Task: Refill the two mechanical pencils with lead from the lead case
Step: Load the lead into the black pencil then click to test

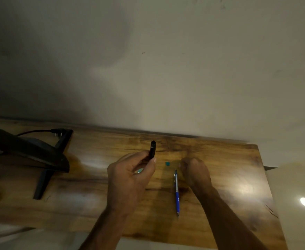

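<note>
One view, head: both hands work over a glossy brown wooden table (238, 168) set against a plain wall.
Left hand (130, 175): pinches the black mechanical pencil (152, 149), a slim matte barrel, upright between thumb and fingertips. A teal glint shows inside the palm.
Right hand (196, 170): curled with knuckles up and blurred. I cannot tell whether it holds anything.
Second pencil: the blue and silver mechanical pencil (176, 192) lies flat on the table between the forearms, tip toward the person, and neither hand touches it.
Lead case: not plainly identifiable. A small teal piece (167, 163) lies on the table between the hands and may be the case or a cap.
Risk: thin leads would likely snap if fed at an angle into the narrow barrel. The round pencil could roll on the slick varnish. The right wrist could easily knock the teal piece away.
Aside: a black angular monitor stand (43, 177) and a black cable (36, 131) sit at the left, well apart.
</note>
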